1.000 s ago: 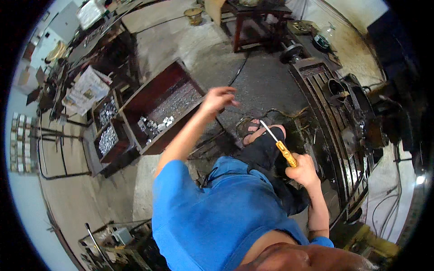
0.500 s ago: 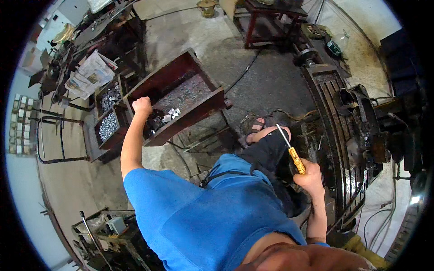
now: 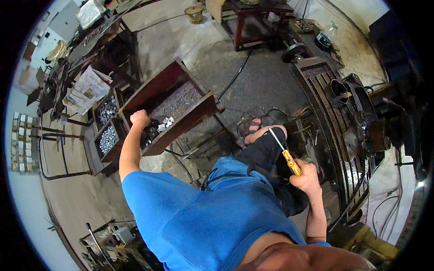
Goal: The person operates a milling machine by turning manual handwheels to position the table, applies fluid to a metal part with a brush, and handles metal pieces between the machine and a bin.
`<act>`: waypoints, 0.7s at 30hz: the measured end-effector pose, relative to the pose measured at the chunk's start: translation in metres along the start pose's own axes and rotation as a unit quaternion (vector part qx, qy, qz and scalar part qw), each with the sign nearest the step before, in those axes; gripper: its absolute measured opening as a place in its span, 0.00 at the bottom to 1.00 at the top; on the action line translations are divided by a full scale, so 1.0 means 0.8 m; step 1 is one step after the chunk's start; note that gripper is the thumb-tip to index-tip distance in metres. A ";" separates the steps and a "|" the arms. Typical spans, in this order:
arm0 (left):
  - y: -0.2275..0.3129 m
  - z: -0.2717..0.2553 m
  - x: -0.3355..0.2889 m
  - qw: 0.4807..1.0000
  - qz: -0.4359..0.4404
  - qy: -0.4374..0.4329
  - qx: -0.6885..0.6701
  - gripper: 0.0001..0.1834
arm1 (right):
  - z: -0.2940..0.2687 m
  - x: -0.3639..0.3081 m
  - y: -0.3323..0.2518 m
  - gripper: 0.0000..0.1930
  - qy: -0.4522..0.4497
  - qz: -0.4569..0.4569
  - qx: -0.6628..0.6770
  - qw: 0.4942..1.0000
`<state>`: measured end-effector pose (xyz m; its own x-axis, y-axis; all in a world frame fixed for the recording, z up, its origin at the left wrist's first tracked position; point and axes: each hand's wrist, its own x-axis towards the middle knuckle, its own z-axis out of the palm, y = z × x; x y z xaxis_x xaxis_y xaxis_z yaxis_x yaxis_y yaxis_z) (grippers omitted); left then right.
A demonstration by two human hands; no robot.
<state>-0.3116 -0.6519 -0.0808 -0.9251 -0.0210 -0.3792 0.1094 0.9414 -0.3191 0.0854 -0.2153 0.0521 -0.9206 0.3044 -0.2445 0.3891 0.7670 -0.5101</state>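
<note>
My left hand (image 3: 140, 119) is closed at the near left end of a long reddish-brown wooden box (image 3: 177, 131). Its fingers point into the box, and whatever they hold is hidden. Close beside it, several small metal blocks (image 3: 165, 124) lie in the box, some shiny and some dark. My right hand (image 3: 307, 177) is wrapped round the yellow handle of a screwdriver (image 3: 291, 162). The thin steel shaft points up and away to the left, above my knee.
Left of the box, two smaller bins hold shiny metal parts (image 3: 108, 139) and greyer ones (image 3: 108, 109). A folded newspaper (image 3: 88, 90) lies behind them. On my right stands a machine with a slotted metal bed (image 3: 327, 106). A dark red table (image 3: 257, 22) and a bucket (image 3: 194, 14) are farther off.
The whole view has shifted a little, so the box and machine sit slightly differently in it. My left hand stays at the box, and my right still grips the screwdriver.
</note>
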 end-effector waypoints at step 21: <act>0.004 -0.028 0.042 0.802 0.048 -0.029 -0.594 0.12 | -0.001 -0.014 0.023 0.14 0.035 -0.008 -0.008 0.999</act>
<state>-0.3503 -0.6421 -0.0752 -0.9108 0.0877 -0.4033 -0.2767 0.5952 0.7544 0.1031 -0.2043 0.0462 -0.9273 0.3294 -0.1776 0.3734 0.7813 -0.5002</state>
